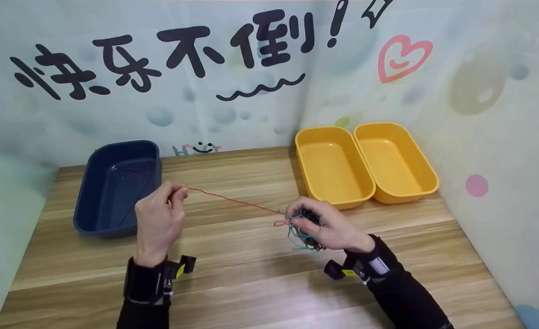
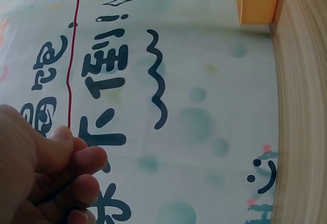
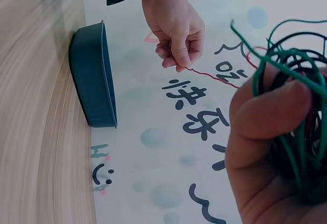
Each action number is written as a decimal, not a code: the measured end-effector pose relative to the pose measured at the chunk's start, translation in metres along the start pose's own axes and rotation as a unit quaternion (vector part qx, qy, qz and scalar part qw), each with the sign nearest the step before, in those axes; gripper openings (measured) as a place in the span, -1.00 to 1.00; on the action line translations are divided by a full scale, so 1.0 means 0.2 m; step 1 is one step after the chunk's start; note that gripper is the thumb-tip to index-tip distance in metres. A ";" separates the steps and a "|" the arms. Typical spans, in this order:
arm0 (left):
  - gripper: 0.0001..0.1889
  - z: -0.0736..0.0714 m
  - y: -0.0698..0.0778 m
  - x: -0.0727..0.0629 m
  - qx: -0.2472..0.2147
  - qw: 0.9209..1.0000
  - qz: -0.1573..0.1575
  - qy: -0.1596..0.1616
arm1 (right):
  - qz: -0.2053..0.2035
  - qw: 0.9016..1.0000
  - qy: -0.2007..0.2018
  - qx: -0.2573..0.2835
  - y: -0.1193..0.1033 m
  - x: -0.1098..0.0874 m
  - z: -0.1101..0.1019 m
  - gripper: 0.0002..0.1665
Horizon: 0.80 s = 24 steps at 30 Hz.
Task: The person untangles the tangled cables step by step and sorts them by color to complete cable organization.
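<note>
My left hand (image 1: 160, 219) pinches the end of a thin red string (image 1: 232, 199) between thumb and finger. In the left wrist view the red string (image 2: 70, 71) runs upward from the fingertips. The string stretches across to my right hand (image 1: 326, 224), which grips a tangled bundle of green, black and red strands (image 1: 311, 228). Close up in the right wrist view, green loops (image 3: 294, 60) stick out around the thumb, and part of the bundle is hidden by the fingers. Both hands are raised above the wooden table (image 1: 232, 283), some way apart.
A dark blue bin (image 1: 81, 201) stands at the left, with thin strands (image 1: 134, 171) lying inside. Two yellow bins (image 1: 335, 169) sit side by side at the back right. A printed backdrop (image 1: 251, 119) rises behind the table.
</note>
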<state>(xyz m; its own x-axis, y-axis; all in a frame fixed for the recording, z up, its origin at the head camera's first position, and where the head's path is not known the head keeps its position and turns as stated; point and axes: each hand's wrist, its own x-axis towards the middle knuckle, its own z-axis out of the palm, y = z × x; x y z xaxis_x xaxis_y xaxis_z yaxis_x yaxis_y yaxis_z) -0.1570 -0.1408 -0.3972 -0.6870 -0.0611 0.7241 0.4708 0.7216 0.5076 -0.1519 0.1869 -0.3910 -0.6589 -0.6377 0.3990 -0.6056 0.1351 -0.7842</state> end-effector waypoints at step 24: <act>-0.71 -0.02 0.32 -0.05 -0.088 0.969 0.226 -0.049 | 0.207 0.890 0.320 0.251 0.15 0.06 -0.11 -0.93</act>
<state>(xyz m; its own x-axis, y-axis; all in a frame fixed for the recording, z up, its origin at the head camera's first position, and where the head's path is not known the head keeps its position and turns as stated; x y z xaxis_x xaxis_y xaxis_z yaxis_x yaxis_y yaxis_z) -0.1177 -0.0959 -0.3704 -0.4331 0.3059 0.8479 0.8171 0.5304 0.2260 -0.1887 0.2000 -0.3989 -0.9955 -0.0282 0.0902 -0.0828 -0.1994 -0.9764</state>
